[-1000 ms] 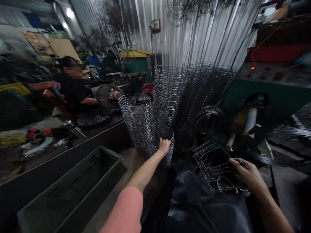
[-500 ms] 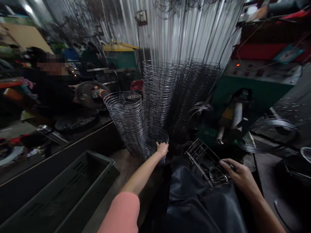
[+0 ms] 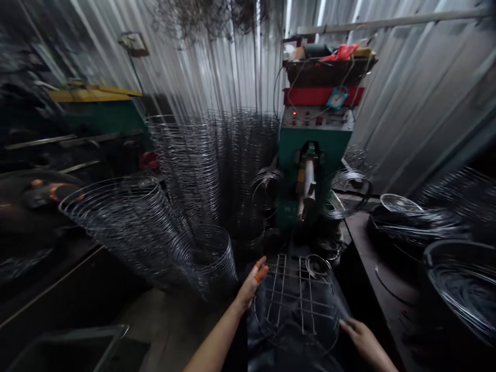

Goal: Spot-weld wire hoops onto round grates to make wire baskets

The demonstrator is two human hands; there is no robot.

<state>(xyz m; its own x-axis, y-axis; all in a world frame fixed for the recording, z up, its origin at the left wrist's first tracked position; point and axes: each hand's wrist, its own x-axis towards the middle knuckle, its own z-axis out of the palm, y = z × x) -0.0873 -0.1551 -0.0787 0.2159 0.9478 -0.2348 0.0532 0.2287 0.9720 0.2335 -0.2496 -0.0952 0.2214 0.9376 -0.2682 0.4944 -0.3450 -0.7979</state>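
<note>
A wire grid rack (image 3: 301, 289) lies over my dark apron, with a small wire ring (image 3: 318, 266) near its far right corner. A thin, larger wire ring (image 3: 258, 321) shows faintly around the rack. My left hand (image 3: 250, 287) is at the left side of this ring, thumb and fingers closed at the wire, with orange wrapping on a finger. At the right edge is my right hand (image 3: 361, 336), its fingers closed and smeared by motion; what they hold is unclear. Left of my hands stands a short stack of wire rings (image 3: 215, 258).
Tall stacks of wire rings (image 3: 189, 170) stand behind. A green machine (image 3: 315, 134) with a red light is ahead. Coiled wire fills a black tub (image 3: 430, 258) at right. A crate (image 3: 112, 336) sits low left, near a blurred fan (image 3: 46, 196).
The view has swung right. My left hand has come back from the short ring stack to the rack's left side. The rack now lies flatter over my apron, with a larger ring around it.
</note>
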